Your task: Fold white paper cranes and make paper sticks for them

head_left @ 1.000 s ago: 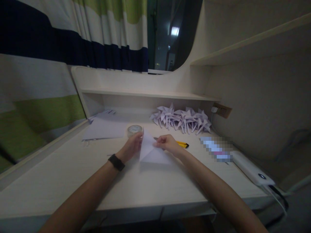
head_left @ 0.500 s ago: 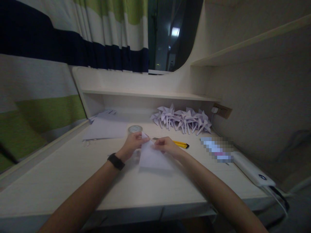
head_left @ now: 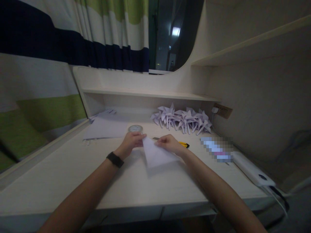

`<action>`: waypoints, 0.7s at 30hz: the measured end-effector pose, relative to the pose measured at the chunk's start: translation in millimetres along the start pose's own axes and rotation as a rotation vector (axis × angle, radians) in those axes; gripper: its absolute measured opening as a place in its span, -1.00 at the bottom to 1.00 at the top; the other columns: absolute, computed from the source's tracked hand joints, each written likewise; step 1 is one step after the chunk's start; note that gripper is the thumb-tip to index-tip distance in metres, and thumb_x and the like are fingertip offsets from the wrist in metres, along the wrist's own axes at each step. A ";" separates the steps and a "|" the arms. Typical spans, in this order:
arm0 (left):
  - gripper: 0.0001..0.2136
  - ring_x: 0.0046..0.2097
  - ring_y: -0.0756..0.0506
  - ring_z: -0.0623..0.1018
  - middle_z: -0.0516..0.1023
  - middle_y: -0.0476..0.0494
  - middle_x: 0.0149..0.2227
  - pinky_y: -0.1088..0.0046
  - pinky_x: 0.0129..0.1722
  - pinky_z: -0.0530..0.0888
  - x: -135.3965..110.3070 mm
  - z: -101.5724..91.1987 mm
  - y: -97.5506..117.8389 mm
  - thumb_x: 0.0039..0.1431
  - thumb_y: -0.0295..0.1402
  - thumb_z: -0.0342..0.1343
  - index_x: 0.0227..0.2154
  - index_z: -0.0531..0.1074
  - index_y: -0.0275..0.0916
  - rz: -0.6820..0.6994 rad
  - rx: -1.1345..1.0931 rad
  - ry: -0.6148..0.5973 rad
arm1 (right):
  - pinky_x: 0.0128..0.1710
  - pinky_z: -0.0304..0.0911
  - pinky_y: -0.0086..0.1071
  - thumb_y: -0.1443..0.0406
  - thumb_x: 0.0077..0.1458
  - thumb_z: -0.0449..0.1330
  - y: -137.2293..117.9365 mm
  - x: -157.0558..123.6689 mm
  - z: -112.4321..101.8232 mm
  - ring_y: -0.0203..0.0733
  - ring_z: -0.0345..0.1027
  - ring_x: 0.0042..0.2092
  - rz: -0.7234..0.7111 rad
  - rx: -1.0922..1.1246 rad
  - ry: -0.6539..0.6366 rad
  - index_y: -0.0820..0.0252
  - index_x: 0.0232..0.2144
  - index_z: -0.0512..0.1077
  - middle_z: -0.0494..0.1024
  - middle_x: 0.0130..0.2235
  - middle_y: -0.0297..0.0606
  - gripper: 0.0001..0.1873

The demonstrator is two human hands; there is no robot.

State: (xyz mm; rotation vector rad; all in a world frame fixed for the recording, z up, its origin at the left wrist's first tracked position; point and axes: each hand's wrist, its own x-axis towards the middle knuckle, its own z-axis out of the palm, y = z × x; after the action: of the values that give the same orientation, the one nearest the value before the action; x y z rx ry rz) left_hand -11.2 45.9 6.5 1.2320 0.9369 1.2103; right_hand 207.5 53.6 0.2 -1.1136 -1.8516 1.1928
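Observation:
Between my hands is a sheet of white paper [head_left: 159,157], tilted above the desk with a pointed corner at its upper left. My left hand [head_left: 134,140], with a black band at the wrist, pinches that corner. The fingers of my right hand [head_left: 168,143] are closed on the upper right edge of the sheet. Just beyond my left hand lies a round roll of tape [head_left: 135,128]. A yellow utility knife [head_left: 184,144] lies partly hidden behind my right hand, its blade tip showing to the left.
Several paper pinwheels [head_left: 184,119] lie under the back shelf [head_left: 145,94]. A stack of white paper [head_left: 107,126] rests at the back left. On the right are a phone-like object with a blurred screen [head_left: 216,150] and a white power strip [head_left: 252,170] with cables.
The paper has turned, its lower edge swinging right and its lower right corner rising towards my right wrist. My right hand has shifted slightly right, covering more of the knife.

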 end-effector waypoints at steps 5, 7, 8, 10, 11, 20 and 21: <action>-0.80 -0.47 -0.06 0.54 0.54 -0.15 -0.49 0.44 -0.43 0.49 1.0 -4.2 2.9 -0.18 -0.32 0.34 -0.52 0.49 -0.32 -0.017 -0.009 0.076 | -0.59 -0.10 -0.48 0.02 -0.18 0.34 -4.7 -1.6 -11.6 -0.42 0.04 -0.59 -0.016 -0.028 -0.066 0.32 -0.59 0.46 0.30 -0.66 -0.41 -0.58; -0.81 -0.48 -0.05 0.54 0.54 -0.15 -0.50 0.45 -0.44 0.48 0.3 -4.1 3.2 -0.18 -0.34 0.33 -0.52 0.49 -0.32 -0.014 -0.026 0.077 | -0.58 -0.07 -0.48 0.03 -0.19 0.35 -4.0 -1.1 -13.0 -0.42 0.06 -0.58 -0.019 -0.014 -0.105 0.33 -0.58 0.48 0.31 -0.65 -0.40 -0.58; -0.81 -0.48 -0.05 0.54 0.54 -0.15 -0.50 0.45 -0.44 0.48 -0.2 -4.0 3.5 -0.19 -0.34 0.33 -0.52 0.49 -0.33 -0.012 -0.035 0.073 | -0.57 -0.05 -0.48 0.03 -0.19 0.35 -3.1 -0.6 -13.3 -0.42 0.07 -0.58 -0.021 -0.007 -0.120 0.33 -0.57 0.49 0.32 -0.64 -0.40 -0.58; -0.81 -0.48 -0.05 0.53 0.54 -0.15 -0.50 0.46 -0.44 0.47 -1.3 -4.0 4.4 -0.20 -0.34 0.32 -0.52 0.49 -0.33 -0.006 -0.049 0.075 | -0.57 -0.03 -0.48 0.03 -0.20 0.36 -0.9 0.5 -13.9 -0.42 0.09 -0.57 -0.026 0.008 -0.130 0.34 -0.55 0.50 0.33 -0.63 -0.40 -0.58; -0.81 -0.48 -0.05 0.53 0.53 -0.15 -0.50 0.46 -0.44 0.47 -1.7 -4.4 5.2 -0.20 -0.34 0.32 -0.52 0.48 -0.33 -0.002 -0.053 0.081 | -0.57 -0.02 -0.48 0.03 -0.20 0.36 0.3 1.1 -14.3 -0.42 0.10 -0.57 -0.023 0.015 -0.125 0.34 -0.54 0.51 0.34 -0.64 -0.40 -0.58; -0.86 -0.46 -0.06 0.51 0.53 -0.12 -0.48 0.45 -0.44 0.43 12.8 -26.5 0.6 -0.18 -0.37 0.28 -0.53 0.46 -0.31 0.040 -0.088 0.216 | -0.57 0.15 -0.52 0.13 -0.22 0.39 8.3 3.4 -31.4 -0.41 0.23 -0.58 0.036 0.072 -0.182 0.32 -0.53 0.54 0.42 -0.64 -0.38 -0.67; -0.86 -0.46 -0.07 0.52 0.54 -0.13 -0.48 0.44 -0.44 0.43 16.0 -29.8 -1.9 -0.17 -0.37 0.28 -0.54 0.46 -0.31 0.038 -0.097 0.238 | -0.55 0.20 -0.50 0.13 -0.23 0.39 9.5 3.3 -34.9 -0.39 0.28 -0.58 0.052 0.088 -0.210 0.32 -0.53 0.54 0.45 -0.63 -0.35 -0.67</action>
State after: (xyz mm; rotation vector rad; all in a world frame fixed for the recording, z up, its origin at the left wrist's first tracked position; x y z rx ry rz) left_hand -37.4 66.9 1.9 1.0485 1.0187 1.4385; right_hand 238.9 71.4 4.4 -1.0267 -1.9136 1.4544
